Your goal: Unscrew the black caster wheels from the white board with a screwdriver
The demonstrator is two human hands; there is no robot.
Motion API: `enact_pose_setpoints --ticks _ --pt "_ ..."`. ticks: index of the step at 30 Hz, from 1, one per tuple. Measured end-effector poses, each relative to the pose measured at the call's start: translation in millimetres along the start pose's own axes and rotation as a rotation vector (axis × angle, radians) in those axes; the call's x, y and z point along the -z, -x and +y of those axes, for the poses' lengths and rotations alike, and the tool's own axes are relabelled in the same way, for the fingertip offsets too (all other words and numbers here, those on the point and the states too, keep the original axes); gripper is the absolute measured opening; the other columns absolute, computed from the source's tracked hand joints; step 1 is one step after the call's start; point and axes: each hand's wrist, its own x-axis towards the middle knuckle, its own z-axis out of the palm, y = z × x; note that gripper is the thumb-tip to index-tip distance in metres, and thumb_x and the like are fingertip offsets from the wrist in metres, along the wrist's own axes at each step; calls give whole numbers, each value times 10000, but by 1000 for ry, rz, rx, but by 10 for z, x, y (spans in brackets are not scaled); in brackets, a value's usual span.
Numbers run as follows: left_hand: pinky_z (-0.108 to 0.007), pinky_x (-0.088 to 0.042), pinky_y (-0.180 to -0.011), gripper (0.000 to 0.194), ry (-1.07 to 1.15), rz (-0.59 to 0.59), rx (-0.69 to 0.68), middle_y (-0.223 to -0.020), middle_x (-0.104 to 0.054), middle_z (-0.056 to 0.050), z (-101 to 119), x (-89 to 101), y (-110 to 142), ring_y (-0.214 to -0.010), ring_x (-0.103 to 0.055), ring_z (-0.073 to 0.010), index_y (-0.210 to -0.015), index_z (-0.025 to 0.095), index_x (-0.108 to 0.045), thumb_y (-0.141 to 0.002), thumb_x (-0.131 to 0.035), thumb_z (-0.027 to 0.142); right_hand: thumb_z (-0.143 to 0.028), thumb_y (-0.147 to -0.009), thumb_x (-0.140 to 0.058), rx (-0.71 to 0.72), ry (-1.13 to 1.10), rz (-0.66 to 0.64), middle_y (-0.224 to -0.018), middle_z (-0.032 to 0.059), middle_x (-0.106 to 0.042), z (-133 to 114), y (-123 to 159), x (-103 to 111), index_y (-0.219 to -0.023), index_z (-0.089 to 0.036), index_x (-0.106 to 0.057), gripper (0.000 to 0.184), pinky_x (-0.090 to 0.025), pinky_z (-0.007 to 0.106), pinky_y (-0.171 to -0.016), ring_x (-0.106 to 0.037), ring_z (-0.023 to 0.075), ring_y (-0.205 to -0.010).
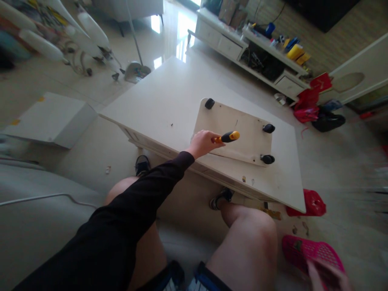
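Note:
My left hand [204,143] is closed around a screwdriver [229,137] with a yellow and black handle. It is over the near-left part of a pale board [236,125] that lies on a white table [157,97]. Black caster wheels show at three of the board's corners: one caster [209,104] at the far left, another caster [268,128] at the far right, and a third caster [267,159] at the near right. My hand hides the remaining corner. Low on the right, my right hand [329,275] is at a pink basket [318,250], its fingers smeared by motion.
Small bits [244,178] lie near the table's front edge. A red bag [315,203] sits on the floor beyond the right end. To the left are a white box [51,119] and a dustpan [137,72]. A cluttered TV cabinet [227,46] stands behind.

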Motion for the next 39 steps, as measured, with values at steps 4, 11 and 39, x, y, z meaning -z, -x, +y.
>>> enact_pose_setpoints --ticks 4,11,39 --pt "-282 -259 -613 286 -55 25 12 -711 -684 4 16 23 3 -618 -480 -122 -924 235 -882 -840 -874 508 -500 -608 -959 431 -333 96 -875 32 -711 -664 -804 -1112 -921 -250 -695 480 -627 391 -568 -733 237 -694" --pt "-290 -300 -622 336 -70 0 71 -739 -703 -14 53 45 -24 -647 -530 -133 -863 208 -861 -839 -875 542 -460 -718 -964 702 -573 -80 -1082 15 -688 -1914 -1057 -2904 -1192 -259 -641 607 -651 306 -724 -716 169 -927" --pt "-366 -552 -818 449 -379 -135 131 -1373 -614 -123 -312 216 20 -1011 -734 -266 -1335 233 -644 -905 -765 278 -257 -1037 -598 840 -720 -5 -1266 89 -720 -1868 -1018 -3106 -1368 -312 -683 347 -652 569 -980 -727 265 -1192"
